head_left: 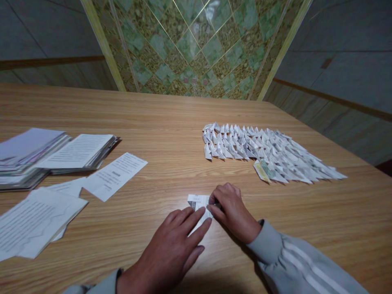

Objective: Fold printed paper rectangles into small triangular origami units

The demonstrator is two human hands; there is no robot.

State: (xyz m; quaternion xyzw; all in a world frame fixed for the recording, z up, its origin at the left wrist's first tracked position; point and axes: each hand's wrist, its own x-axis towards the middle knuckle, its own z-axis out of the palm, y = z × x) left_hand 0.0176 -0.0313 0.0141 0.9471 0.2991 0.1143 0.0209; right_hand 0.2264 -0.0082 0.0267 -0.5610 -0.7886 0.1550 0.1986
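A small sheet of printed paper (199, 198), with a folded corner, lies flat on the wooden table in front of me. My left hand (173, 247) rests across its lower part with fingers stretched out and slightly apart. At the paper's right edge, my right hand (234, 210) is closed in a pinch, thumb and forefinger together on the edge. Much of the paper is hidden under my fingers. Beyond my right hand stand rows of folded paper pieces (232, 143) with pointed tips; one at the near edge has a yellow and green patch (262, 170).
Stacks of paper (30, 149) and printed sheets (78, 151) lie at the left. A single printed slip (114, 175) and loose sheets (36, 220) are nearer me. The wooden table (153, 110) reaches to a tiled wall panel (196, 49).
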